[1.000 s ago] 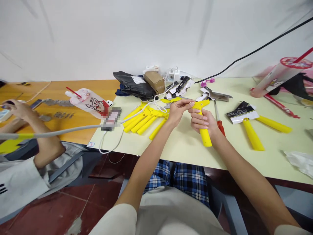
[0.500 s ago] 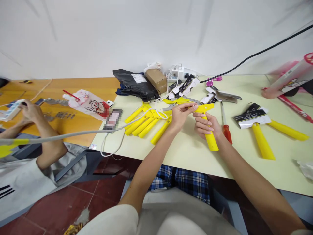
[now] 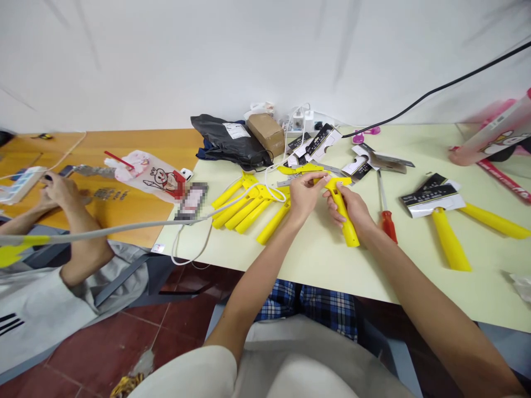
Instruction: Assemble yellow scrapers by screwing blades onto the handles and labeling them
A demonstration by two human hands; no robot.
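Note:
A yellow T-shaped scraper handle [image 3: 347, 226] is held above the table between my two hands. My right hand [image 3: 350, 205] wraps its fingers around the grip, just below the crosspiece. At the left end of the crosspiece, my left hand [image 3: 306, 194] is closed in a pinch; whether a small part is also between those fingertips is hidden. Several more yellow handles [image 3: 249, 213] lie side by side left of my left hand. Behind my hands is a yellow scraper part [image 3: 301, 169] with metal pieces near it. A red-handled screwdriver [image 3: 388, 224] lies to the right of my right hand.
Carded scrapers [image 3: 450, 237] lie on the right, with packaging cards [image 3: 321, 141] farther back. A black plastic bag [image 3: 230, 143] and a cardboard box [image 3: 266, 134] stand by the wall. A white cable [image 3: 232, 207] crosses the handles. At left, another person's hands [image 3: 62, 190] work at the orange table.
The scraper handle has turned in my right hand, its lower end swinging left and up. My left fingers have shifted slightly along the crosspiece.

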